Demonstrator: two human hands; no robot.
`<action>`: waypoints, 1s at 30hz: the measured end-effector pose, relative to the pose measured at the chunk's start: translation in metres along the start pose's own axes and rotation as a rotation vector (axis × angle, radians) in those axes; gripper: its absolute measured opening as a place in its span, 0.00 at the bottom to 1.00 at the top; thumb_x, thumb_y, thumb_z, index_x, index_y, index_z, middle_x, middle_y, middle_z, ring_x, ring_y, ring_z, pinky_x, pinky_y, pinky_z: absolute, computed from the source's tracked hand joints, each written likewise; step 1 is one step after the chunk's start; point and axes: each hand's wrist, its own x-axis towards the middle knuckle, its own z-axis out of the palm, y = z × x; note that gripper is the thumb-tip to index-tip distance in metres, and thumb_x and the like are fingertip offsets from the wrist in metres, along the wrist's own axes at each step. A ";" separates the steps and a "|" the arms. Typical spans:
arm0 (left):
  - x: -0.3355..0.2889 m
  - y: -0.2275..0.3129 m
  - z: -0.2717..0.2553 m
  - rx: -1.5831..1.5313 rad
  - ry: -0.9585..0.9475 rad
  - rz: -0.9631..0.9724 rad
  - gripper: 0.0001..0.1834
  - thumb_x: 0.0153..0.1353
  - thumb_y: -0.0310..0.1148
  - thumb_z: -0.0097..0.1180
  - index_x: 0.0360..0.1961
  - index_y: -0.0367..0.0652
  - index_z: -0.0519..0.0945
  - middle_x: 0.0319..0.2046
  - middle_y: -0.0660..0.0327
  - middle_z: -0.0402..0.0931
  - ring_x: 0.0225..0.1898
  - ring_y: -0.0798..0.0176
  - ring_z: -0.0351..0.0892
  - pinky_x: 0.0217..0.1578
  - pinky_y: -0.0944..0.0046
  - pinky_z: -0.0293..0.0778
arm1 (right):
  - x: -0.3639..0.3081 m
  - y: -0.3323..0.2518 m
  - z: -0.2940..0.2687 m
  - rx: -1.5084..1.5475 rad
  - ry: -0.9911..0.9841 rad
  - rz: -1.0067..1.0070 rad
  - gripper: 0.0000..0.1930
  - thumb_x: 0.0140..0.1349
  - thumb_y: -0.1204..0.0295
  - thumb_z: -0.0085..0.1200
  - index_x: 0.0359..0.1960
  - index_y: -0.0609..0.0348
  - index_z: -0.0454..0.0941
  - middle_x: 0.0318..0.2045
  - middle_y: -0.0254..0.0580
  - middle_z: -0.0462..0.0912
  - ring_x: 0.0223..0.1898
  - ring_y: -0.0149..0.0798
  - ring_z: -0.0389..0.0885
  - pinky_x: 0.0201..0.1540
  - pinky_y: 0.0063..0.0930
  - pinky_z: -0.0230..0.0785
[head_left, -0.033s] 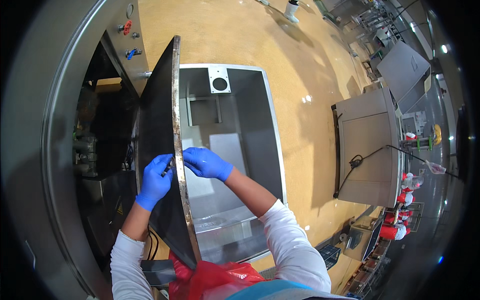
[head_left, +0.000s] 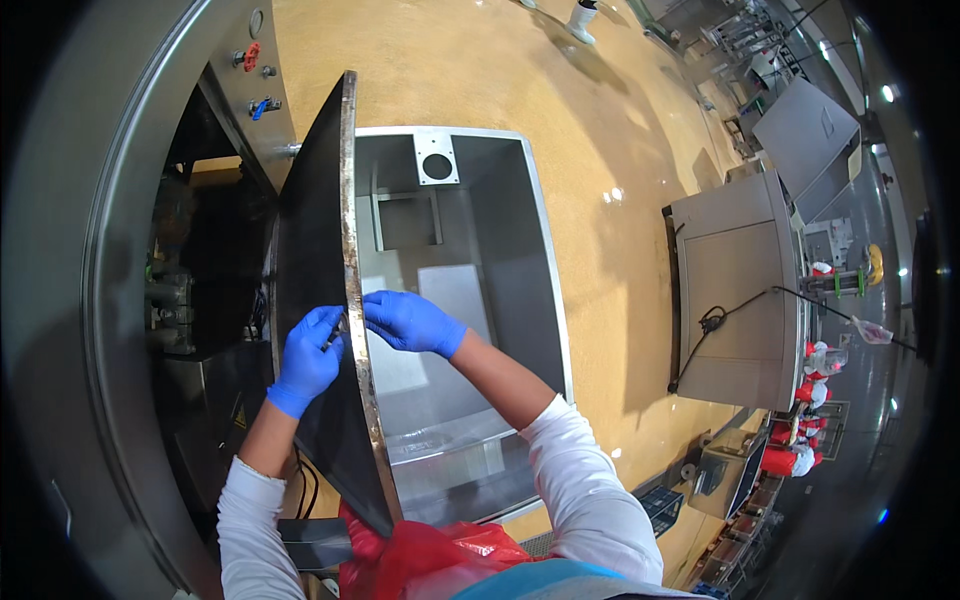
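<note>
A dark metal door [head_left: 310,230] stands open on edge from a stainless machine, its worn rim [head_left: 350,200] facing me. My left hand [head_left: 305,360], in a blue glove, is on the door's dark face and grips a small dark tool [head_left: 335,335] against the rim. On the other side of the rim, my right hand [head_left: 408,322], also in a blue glove, pinches the door's edge level with the left hand. Both white sleeves come up from the lower edge.
Behind the door lies an open stainless bin [head_left: 545,260] with a square plate and round hole at its far wall. The machine's dark inside [head_left: 190,280] is at the left. A steel cabinet [head_left: 740,290] with a black cable stands at the right on a tan floor. Red cloth [head_left: 420,555] is at my waist.
</note>
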 end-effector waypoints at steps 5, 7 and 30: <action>0.019 0.003 -0.021 0.204 -0.179 0.278 0.21 0.56 0.23 0.64 0.52 0.31 0.80 0.43 0.47 0.79 0.42 0.41 0.82 0.43 0.51 0.80 | -0.004 0.021 0.019 0.108 -0.010 -0.010 0.15 0.71 0.70 0.54 0.57 0.56 0.78 0.46 0.54 0.83 0.47 0.60 0.82 0.51 0.47 0.78; 0.026 -0.001 -0.026 0.245 -0.185 0.335 0.20 0.57 0.25 0.63 0.52 0.32 0.80 0.43 0.47 0.79 0.42 0.40 0.82 0.44 0.50 0.80 | -0.005 0.025 0.027 0.191 0.017 0.094 0.16 0.69 0.70 0.52 0.56 0.60 0.79 0.52 0.57 0.83 0.53 0.61 0.81 0.57 0.48 0.75; 0.015 -0.009 -0.009 0.062 -0.084 0.162 0.10 0.64 0.34 0.61 0.39 0.38 0.81 0.35 0.49 0.80 0.39 0.42 0.81 0.41 0.47 0.78 | -0.007 0.008 0.019 0.037 0.158 -0.031 0.23 0.62 0.80 0.56 0.60 0.54 0.79 0.52 0.52 0.85 0.49 0.58 0.85 0.53 0.40 0.79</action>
